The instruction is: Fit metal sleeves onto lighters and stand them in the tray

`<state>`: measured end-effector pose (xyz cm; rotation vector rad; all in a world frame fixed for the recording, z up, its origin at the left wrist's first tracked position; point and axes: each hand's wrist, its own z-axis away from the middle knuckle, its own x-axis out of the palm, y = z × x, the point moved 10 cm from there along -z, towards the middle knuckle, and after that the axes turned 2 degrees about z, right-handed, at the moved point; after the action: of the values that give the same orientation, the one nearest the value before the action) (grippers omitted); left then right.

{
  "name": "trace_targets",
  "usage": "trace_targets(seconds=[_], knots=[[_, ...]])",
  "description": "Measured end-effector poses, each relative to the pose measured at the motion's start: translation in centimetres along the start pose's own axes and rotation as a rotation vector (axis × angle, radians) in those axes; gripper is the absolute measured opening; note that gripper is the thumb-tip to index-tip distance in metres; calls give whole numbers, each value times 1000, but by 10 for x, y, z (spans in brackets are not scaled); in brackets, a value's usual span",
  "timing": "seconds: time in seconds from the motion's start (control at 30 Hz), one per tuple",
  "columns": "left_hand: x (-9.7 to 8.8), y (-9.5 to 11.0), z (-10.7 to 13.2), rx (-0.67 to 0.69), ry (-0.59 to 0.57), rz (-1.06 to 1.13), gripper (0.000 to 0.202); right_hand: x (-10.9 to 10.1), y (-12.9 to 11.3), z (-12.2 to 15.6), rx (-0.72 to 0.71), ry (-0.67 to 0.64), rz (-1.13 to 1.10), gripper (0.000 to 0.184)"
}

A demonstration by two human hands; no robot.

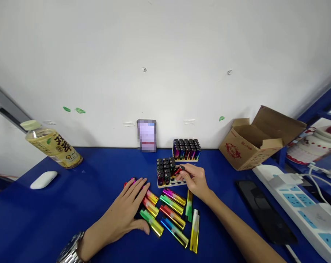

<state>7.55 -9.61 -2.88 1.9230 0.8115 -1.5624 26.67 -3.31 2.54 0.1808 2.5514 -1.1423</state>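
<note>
My right hand (194, 179) pinches a dark red lighter (178, 170) with a black end, tilted over the near rack (179, 183). Several upright lighters (164, 170) with black tops fill the left part of that rack, and bare holes show at its front right. Fingers outstretched, my left hand (127, 212) lies flat over some shiny lighters on the table, partly hiding them. Between my hands are more loose metallic lighters, among them a red and gold one (172, 216), a blue and gold one (174, 232) and a silver and gold one (194, 231).
Behind stands a second rack full of lighters (186, 149). A phone (147, 136) leans on the wall. Left are a drink bottle (54, 144) and white earbud case (44, 180). Right are an open carton (244, 146), a black phone (265, 212) and a power strip (297, 208).
</note>
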Motion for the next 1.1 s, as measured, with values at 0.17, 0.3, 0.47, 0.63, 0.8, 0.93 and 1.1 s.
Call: trace_targets(seconds=[0.17, 0.3, 0.47, 0.63, 0.8, 0.93, 1.1], knots=[[-7, -9, 0, -121, 42, 123, 61, 5, -12, -1, -151, -57, 153, 25], [-16, -11, -7, -151, 28, 246, 42, 13, -16, -5, -206, -145, 349, 24], [-24, -16, -18, -203, 38, 402, 28, 22, -17, -5, -197, -232, 559, 27], [-32, -13, -27, -172, -22, 473, 21, 9, -27, -4, -226, -113, 498, 31], [-62, -8, -36, -212, -29, 544, 21, -2, -79, -4, -423, 101, 359, 24], [-89, 6, -48, -194, 105, 603, 18, 33, -105, -8, -377, -55, 491, 20], [-101, 12, -58, -179, 315, 652, 28, 31, -99, -8, -328, 14, 399, 8]])
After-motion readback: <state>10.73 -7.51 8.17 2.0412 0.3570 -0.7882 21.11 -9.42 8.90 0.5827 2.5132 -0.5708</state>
